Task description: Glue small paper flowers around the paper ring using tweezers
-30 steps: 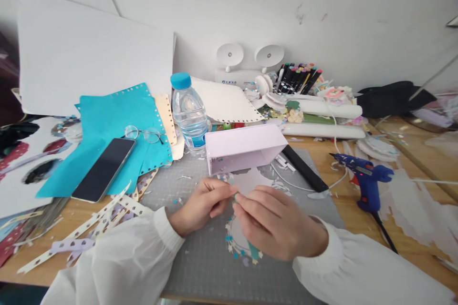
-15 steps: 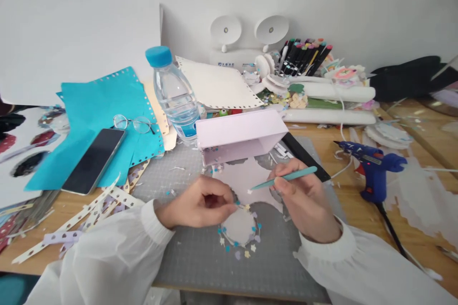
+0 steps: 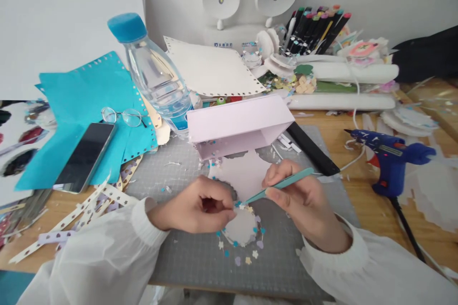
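My left hand (image 3: 198, 205) is closed, thumb and forefinger pinched at the upper left rim of a round white paper disc (image 3: 242, 228). Whatever lies between those fingertips is hidden. Small blue, cream and lilac paper flowers ring the disc, some lying just outside its edge on the grey cutting mat (image 3: 193, 267). In my right hand (image 3: 300, 200) is a pair of teal tweezers (image 3: 286, 181). Their tips point down-left to the disc's top edge, near a small blue piece. Behind the disc lies a cut-out pale sheet (image 3: 246, 171).
An open pale lilac box (image 3: 239, 119) stands behind the hands, beside a water bottle (image 3: 157, 76). On the left are a phone (image 3: 86, 155), glasses (image 3: 123, 116) and punched paper strips (image 3: 71, 221). A blue glue gun (image 3: 391, 155) with its cable is on the right.
My hands have separated, and the tweezers have come into plain view in the right hand. Their tips have since moved down to the disc's edge. The view has shifted down and closer.
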A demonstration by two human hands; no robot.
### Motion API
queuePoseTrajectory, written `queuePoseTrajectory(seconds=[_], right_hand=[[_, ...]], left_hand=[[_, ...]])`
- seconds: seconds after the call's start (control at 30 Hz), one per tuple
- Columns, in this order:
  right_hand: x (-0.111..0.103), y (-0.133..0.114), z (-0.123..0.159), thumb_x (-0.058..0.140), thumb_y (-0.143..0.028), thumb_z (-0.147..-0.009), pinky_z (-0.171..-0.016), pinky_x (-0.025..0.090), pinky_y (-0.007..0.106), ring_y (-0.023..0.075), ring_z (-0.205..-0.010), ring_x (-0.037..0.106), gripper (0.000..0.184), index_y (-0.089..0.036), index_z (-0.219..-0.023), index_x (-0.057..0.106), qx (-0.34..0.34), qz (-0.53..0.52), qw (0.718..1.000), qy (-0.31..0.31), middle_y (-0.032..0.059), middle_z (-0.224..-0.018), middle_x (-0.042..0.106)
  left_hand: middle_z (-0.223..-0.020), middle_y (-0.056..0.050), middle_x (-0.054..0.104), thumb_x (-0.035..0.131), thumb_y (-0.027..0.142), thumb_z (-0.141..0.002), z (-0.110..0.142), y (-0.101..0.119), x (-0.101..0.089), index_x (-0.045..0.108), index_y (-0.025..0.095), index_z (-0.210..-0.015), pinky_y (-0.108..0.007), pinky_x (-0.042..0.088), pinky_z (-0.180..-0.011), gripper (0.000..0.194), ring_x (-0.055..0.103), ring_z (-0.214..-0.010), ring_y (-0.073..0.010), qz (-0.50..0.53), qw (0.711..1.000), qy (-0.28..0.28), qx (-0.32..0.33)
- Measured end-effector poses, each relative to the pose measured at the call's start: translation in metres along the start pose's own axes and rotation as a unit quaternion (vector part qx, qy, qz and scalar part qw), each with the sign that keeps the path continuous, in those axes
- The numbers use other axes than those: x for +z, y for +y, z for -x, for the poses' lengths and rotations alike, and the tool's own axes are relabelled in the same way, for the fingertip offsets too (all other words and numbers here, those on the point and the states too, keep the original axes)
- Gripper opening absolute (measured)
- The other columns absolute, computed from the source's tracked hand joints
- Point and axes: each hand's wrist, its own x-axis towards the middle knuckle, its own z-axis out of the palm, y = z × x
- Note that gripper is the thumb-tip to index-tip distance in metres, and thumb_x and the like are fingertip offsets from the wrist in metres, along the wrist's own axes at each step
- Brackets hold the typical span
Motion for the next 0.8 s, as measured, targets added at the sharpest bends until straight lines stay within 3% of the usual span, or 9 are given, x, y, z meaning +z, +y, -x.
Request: queuePoseTrajectory(seconds=[0.8], right_hand=[[-0.0003, 0.0005, 0.0009, 0.062, -0.021, -0.086, -0.06, 0.041, 0.027, 0.0124, -0.069, 0.048, 0.006, -0.023, -0.085, 0.056, 0.007, -0.028, 0.999, -0.017, -0.0009, -0.076, 0.049]], left_hand=[[-0.053, 0.001, 0.045, 0.056, 0.022, -0.085, -0.0001, -0.0018, 0.0002, 0.049, 0.014, -0.056, -0.02, 0.03, -0.043, 0.03, 0.035, -0.049, -0.0073, 0.026, 0.999, 0.014, 0.025]])
